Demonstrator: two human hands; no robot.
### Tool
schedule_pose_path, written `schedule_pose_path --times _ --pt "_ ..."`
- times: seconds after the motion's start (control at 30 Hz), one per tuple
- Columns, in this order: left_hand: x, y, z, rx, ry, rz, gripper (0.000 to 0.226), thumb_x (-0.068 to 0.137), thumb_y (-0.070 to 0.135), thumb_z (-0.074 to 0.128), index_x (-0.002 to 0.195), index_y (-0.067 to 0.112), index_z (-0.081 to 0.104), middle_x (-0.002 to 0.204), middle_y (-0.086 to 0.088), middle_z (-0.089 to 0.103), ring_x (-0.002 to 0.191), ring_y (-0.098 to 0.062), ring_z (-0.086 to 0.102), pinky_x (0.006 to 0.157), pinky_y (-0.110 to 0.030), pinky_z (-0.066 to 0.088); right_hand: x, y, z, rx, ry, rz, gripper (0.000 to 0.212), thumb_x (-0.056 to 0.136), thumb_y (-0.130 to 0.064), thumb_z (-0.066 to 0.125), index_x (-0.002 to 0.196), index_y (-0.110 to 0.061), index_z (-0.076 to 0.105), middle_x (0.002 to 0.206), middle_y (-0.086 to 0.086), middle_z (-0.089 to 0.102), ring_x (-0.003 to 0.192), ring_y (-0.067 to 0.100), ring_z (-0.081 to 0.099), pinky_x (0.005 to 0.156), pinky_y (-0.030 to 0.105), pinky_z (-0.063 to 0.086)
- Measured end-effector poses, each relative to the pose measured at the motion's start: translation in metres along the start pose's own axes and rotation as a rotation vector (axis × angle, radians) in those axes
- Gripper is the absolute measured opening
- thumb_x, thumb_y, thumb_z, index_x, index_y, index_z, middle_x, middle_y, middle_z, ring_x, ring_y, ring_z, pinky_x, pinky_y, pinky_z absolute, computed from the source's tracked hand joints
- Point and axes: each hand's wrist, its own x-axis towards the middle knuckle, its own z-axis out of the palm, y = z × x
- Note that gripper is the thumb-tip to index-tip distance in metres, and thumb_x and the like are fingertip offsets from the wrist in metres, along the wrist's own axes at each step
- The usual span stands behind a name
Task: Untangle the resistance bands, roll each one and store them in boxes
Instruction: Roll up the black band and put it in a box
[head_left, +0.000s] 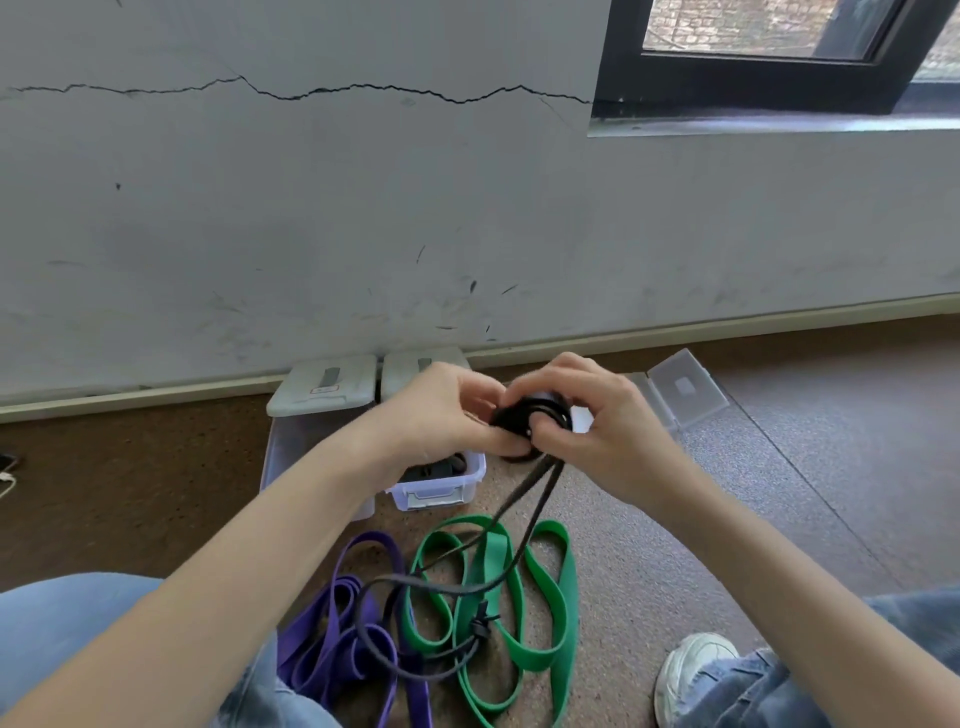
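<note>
Both hands hold a black resistance band (530, 421) partly wound into a small coil at chest height. My left hand (452, 410) pinches the coil's left side and my right hand (597, 421) grips its right side. The band's loose tail (524, 525) hangs down and trails across the floor. A green band (545, 597) lies in loops on the floor below, and a purple band (337, 634) lies folded to its left. Behind my left hand, a small open clear box (441, 488) holds something dark.
A larger clear box (291, 447) stands left of the small one, with two lids (327, 384) leaning against the wall behind. An open clear case (685, 389) lies at the right. My knees in jeans and a white shoe (691, 675) flank the bands.
</note>
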Motion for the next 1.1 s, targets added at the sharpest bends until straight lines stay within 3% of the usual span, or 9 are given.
schedule_pose_path --times 0.07,0.17,0.37,0.47,0.6,0.73,0.87,0.97,1.1 --pt "-0.003 0.003 0.001 0.000 -0.037 0.042 0.019 0.073 0.000 0.075 0.090 0.009 0.074 0.092 -0.018 0.072 0.081 -0.014 0.067 0.083 -0.030 0.054 0.000 -0.003 -0.001 0.070 -0.064 0.026 0.036 0.081 0.003 0.060 0.091 -0.030 0.068 0.094 0.002 0.058 0.089 0.018 0.059 0.080 0.029 0.050" --pt "-0.002 0.006 -0.007 -0.135 0.101 0.089 0.022 0.071 -0.001 0.075 0.090 0.010 0.073 0.087 -0.009 0.075 0.078 -0.012 0.069 0.072 -0.020 0.057 0.001 -0.003 -0.008 0.386 -0.028 0.124 0.035 0.080 -0.002 0.066 0.109 -0.022 0.063 0.095 0.004 0.059 0.082 0.019 0.062 0.081 0.034 0.054" --pt "-0.002 0.019 -0.021 -0.580 0.169 0.062 0.015 0.056 0.015 0.071 0.069 0.018 0.077 0.076 0.003 0.074 0.069 -0.004 0.069 0.055 -0.013 0.051 0.001 0.000 -0.008 0.681 -0.072 0.205 0.036 0.074 -0.021 0.070 0.104 -0.009 0.055 0.075 0.000 0.063 0.067 0.017 0.060 0.070 0.027 0.053" --pt "-0.001 0.020 -0.024 -0.581 0.180 0.061 0.019 0.055 0.014 0.072 0.074 0.016 0.075 0.077 0.001 0.074 0.069 -0.007 0.070 0.054 -0.014 0.051 0.003 -0.001 -0.016 0.893 -0.012 0.216 0.028 0.074 -0.021 0.069 0.098 -0.010 0.059 0.070 -0.001 0.057 0.062 0.013 0.054 0.062 0.026 0.051" --pt "-0.003 0.017 -0.027 -0.457 0.136 0.077 0.022 0.055 0.014 0.074 0.077 0.017 0.076 0.082 0.001 0.075 0.075 -0.008 0.071 0.056 -0.016 0.053 0.005 0.004 -0.027 0.748 0.081 0.223 0.021 0.076 -0.017 0.065 0.095 -0.014 0.059 0.071 -0.002 0.058 0.057 0.012 0.055 0.059 0.026 0.053" --pt "-0.005 0.018 -0.037 -0.418 0.072 0.084 0.022 0.053 0.019 0.075 0.075 0.021 0.078 0.083 0.000 0.075 0.077 -0.010 0.072 0.058 -0.017 0.054 0.002 0.005 -0.030 0.514 -0.093 0.185 0.016 0.077 -0.019 0.065 0.092 -0.015 0.063 0.085 0.005 0.065 0.071 0.021 0.065 0.069 0.028 0.056" --pt "-0.008 0.019 -0.038 -0.243 -0.113 0.041 0.036 0.052 0.025 0.078 0.087 0.019 0.077 0.092 -0.005 0.075 0.086 -0.016 0.072 0.065 -0.020 0.056 -0.001 0.004 -0.020 0.730 -0.237 0.201 0.012 0.076 -0.019 0.068 0.083 -0.013 0.061 0.092 0.015 0.067 0.087 0.029 0.067 0.089 0.040 0.053" --pt "-0.008 0.019 -0.035 -0.158 -0.175 0.007 0.037 0.056 0.022 0.078 0.092 0.015 0.076 0.094 -0.009 0.074 0.090 -0.020 0.071 0.069 -0.023 0.057 0.001 0.003 -0.012 0.702 -0.129 0.173 0.016 0.072 -0.019 0.073 0.078 -0.016 0.059 0.085 0.010 0.065 0.081 0.024 0.063 0.084 0.039 0.052" --pt "-0.010 0.019 -0.040 -0.165 -0.113 0.002 0.030 0.056 0.020 0.077 0.085 0.012 0.077 0.090 -0.009 0.075 0.084 -0.018 0.072 0.064 -0.020 0.056 0.004 0.007 -0.019 0.435 0.093 0.117 0.018 0.070 -0.020 0.072 0.081 -0.016 0.059 0.069 -0.005 0.060 0.066 0.015 0.058 0.077 0.044 0.054"
